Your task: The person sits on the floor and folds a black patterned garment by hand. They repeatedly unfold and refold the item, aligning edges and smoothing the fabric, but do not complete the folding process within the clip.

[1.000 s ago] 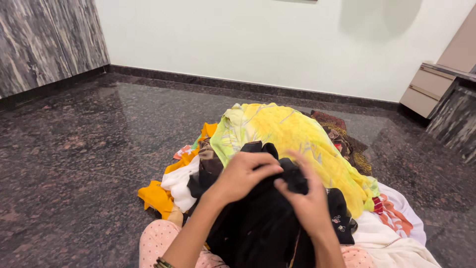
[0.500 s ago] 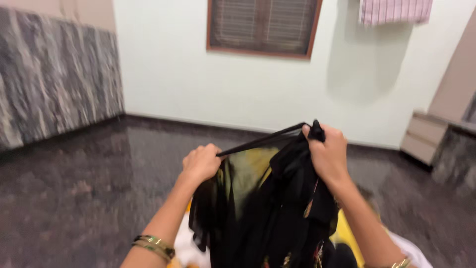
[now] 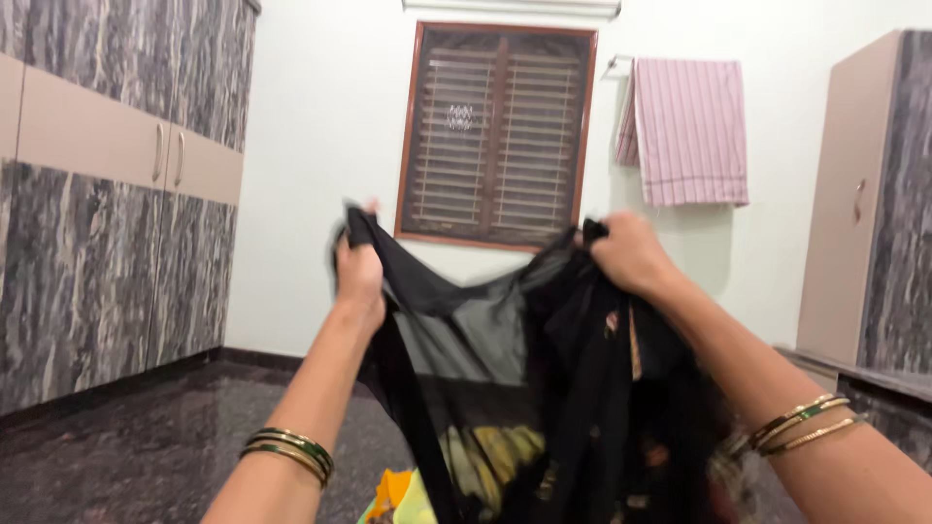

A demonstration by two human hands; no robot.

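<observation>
Left hand (image 3: pixel 359 277) and right hand (image 3: pixel 631 254), each fisted on an upper edge of the black garment (image 3: pixel 524 388), hold it raised and spread so it hangs open above the clothes pile (image 3: pixel 403 495).

Black cloth (image 3: pixel 544 388) smeared by motion and cut off at the bottom edge, veiling most of the clothes pile (image 3: pixel 413 495) down on the floor, with both forearms cropped by the bottom edge and the right-hand cupboard (image 3: pixel 874 204) clipped by the right edge.
</observation>
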